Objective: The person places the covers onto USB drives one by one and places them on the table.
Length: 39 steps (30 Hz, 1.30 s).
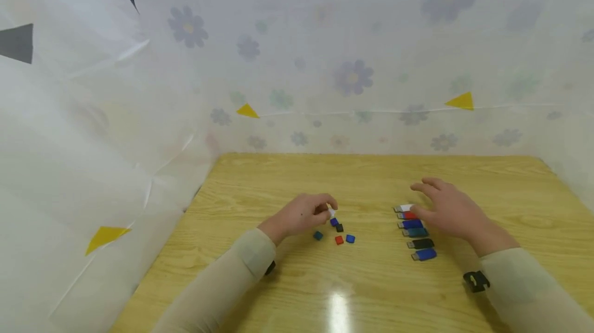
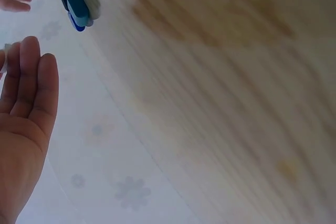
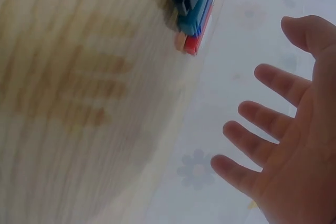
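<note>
My left hand (image 1: 303,214) pinches a small white USB cap (image 1: 331,213) between thumb and fingers, just above several loose caps on the table. Close by lie a dark blue cap (image 1: 334,222), a black cap (image 1: 340,228), a teal cap (image 1: 317,235), a red cap (image 1: 339,240) and a blue cap (image 1: 350,238). My right hand (image 1: 452,212), fingers spread, hovers beside a column of capless USB sticks. At its top are a white USB stick (image 1: 405,208) and a red USB stick (image 1: 407,216), both partly hidden by the thumb.
Below them in the column lie a dark blue USB stick (image 1: 411,225), a teal one, a black USB stick (image 1: 421,244) and a blue USB stick (image 1: 424,255). The wooden table (image 1: 260,292) meets a flower-patterned white curtain (image 1: 297,65) at the back and left.
</note>
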Motion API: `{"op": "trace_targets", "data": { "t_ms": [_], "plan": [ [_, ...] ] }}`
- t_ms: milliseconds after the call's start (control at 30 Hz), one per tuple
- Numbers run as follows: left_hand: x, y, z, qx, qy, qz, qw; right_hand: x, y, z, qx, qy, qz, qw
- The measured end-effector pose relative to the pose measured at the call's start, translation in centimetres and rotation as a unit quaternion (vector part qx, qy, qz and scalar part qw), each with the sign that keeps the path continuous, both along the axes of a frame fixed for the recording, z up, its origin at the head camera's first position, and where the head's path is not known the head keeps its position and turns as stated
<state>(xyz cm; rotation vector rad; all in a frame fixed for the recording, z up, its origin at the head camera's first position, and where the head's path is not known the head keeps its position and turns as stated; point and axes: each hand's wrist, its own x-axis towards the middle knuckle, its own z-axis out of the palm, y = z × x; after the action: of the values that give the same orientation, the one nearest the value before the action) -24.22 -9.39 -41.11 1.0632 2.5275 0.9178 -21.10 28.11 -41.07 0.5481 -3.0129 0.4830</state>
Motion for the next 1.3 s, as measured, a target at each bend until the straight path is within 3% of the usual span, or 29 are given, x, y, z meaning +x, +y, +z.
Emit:
{"op": "trace_targets", "data": {
  "t_ms": [433, 633, 900, 1300],
  "plan": [
    [0.0, 0.2, 0.2, -0.001, 0.012, 0.07, 0.9975, -2.6, 1.1, -0.5, -0.034, -0.063, 0.052, 0.996],
    [0.0, 0.5, 0.2, -0.009, 0.02, 0.098, 0.995, -3.9, 1.3, -1.4, -0.04, -0.085, 0.065, 0.9935],
    [0.1, 0.7, 0.2, -0.008, 0.039, 0.089, 0.9952, -4.6, 1.4, -2.1, -0.043, -0.089, 0.076, 0.9922],
    [-0.4, 0.7, 0.6, -0.016, 0.025, 0.093, 0.9952, -5.3, 1.7, -1.6, -0.003, -0.054, 0.096, 0.9939]
  ]
}}
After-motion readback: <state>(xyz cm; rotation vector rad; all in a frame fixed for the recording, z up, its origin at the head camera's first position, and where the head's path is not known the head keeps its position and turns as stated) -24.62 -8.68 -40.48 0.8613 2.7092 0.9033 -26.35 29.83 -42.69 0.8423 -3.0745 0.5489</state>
